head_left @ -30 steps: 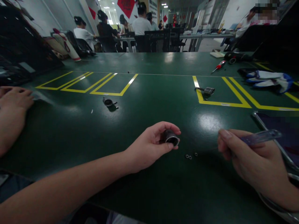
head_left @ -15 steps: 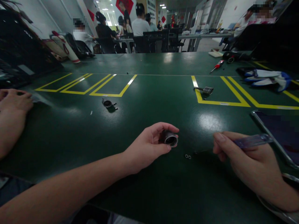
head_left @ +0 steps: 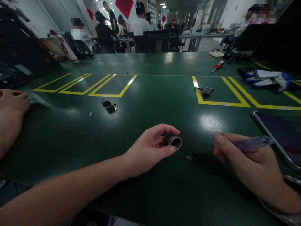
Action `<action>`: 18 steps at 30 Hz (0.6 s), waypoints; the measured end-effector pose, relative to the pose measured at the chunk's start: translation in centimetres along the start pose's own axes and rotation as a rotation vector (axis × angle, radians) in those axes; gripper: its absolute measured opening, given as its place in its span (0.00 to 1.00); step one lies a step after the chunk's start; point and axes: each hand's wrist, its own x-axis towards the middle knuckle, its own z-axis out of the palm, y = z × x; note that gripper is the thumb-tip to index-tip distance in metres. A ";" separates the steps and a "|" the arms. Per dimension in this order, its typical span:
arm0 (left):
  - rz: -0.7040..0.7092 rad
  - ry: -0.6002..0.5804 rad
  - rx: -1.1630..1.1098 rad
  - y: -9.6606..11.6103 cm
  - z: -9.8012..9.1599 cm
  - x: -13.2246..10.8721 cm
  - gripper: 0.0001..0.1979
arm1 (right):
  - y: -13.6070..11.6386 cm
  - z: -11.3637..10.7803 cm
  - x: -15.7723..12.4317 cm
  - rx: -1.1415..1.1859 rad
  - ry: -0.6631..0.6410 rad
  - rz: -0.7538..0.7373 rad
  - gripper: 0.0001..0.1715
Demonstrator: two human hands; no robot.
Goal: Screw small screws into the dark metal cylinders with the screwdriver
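My left hand (head_left: 152,146) is closed around a dark metal ring-shaped part (head_left: 174,141), its round opening turned toward me and to the right. My right hand (head_left: 246,166) grips a screwdriver with a clear purplish handle (head_left: 252,143). Its thin dark shaft points left, and a tiny dark piece (head_left: 195,153) shows at or near the tip; I cannot tell whether it is attached. Two small nuts or rings (head_left: 188,158) lie on the green table (head_left: 150,194) between the hands. Farther left sits a similar metal part (head_left: 107,103) with small hardware beside it.
A phone (head_left: 277,135) lies beyond my right hand. Another metal part (head_left: 208,91) rests by yellow tape, with a red screwdriver (head_left: 218,66) and gloves (head_left: 268,79) behind. Another person's hand (head_left: 14,103) is at the left edge. People sit in the background.
The metal part in my left hand has shifted slightly right and turned, showing more of its opening. My right hand with the screwdriver stays nearly in place.
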 end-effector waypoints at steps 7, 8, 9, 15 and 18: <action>0.029 -0.017 0.006 -0.3 -0.1 -0.1 0.13 | 0.4 0.0 -0.1 0.064 0.025 0.040 0.22; 0.033 -0.016 0.009 -0.3 -0.1 -0.1 0.13 | 0.6 0.0 -0.1 0.114 0.035 0.069 0.22; 0.043 -0.018 0.012 -0.4 0.0 -0.1 0.13 | 0.8 0.0 -0.2 0.172 0.045 0.095 0.22; 0.182 -0.091 0.058 -1.0 1.1 0.1 0.12 | 1.1 0.7 -0.1 0.468 -0.043 0.156 0.20; 0.245 -0.154 0.111 -1.5 1.5 0.2 0.12 | 1.0 1.1 -0.1 0.530 -0.111 0.169 0.18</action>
